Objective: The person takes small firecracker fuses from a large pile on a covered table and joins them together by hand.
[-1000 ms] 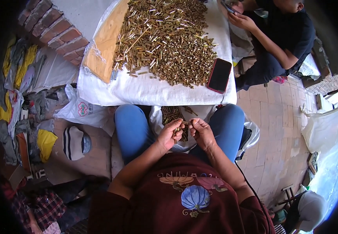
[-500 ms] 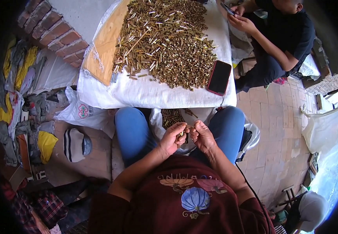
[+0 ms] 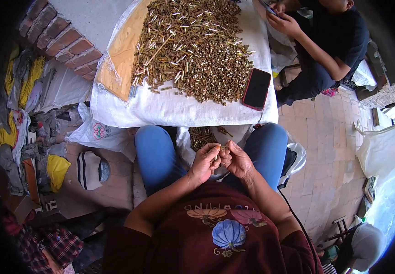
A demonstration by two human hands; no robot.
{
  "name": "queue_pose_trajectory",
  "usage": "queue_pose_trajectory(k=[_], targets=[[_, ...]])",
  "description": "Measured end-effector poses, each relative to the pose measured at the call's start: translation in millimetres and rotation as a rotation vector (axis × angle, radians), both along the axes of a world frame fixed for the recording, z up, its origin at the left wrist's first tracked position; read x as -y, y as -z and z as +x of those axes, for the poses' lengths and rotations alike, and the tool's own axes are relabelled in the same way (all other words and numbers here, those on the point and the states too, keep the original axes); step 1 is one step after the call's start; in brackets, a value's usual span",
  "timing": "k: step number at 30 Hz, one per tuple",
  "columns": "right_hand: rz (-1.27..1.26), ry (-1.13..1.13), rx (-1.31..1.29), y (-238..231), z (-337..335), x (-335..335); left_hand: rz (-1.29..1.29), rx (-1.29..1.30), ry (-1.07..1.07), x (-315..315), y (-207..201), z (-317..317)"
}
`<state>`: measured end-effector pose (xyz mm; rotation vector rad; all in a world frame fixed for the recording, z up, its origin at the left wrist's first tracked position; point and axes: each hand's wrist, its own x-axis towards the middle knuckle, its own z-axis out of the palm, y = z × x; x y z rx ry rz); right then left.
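Off the near edge of the bench (image 3: 179, 115), your left hand (image 3: 202, 163) and right hand (image 3: 239, 161) pinch a small brassy piece (image 3: 224, 148), its exact shape unclear.

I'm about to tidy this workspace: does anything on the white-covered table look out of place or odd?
A few stray metal pieces lie apart from the heap, near its lower left edge. The dark-screened phone looks out of place beside such parts. Loose white threads straggle untidily over the wooden board.
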<state>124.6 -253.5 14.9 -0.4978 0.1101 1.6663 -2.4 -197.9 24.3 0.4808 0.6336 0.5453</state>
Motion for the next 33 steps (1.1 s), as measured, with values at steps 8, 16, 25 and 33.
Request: queue_pose_trajectory(k=[8,16,25,33], targets=[[-0.088,0.030,0.124,-1.9,-8.5,-1.6,-0.096,-0.013,-0.035,4.8,7.4,3.7],[-0.395,0.115,0.388,19.6,-10.5,0.6,-0.565,0.054,-0.095,-7.9,29.0,-10.6],[-0.123,0.051,0.504,5.3,-11.5,4.0,-0.312,0.130,-0.022,-12.7,24.5,-14.8],[-0.032,0.011,0.434,-3.1,-12.5,3.7,-0.293,0.080,-0.074,-12.2,23.7,-14.8]])
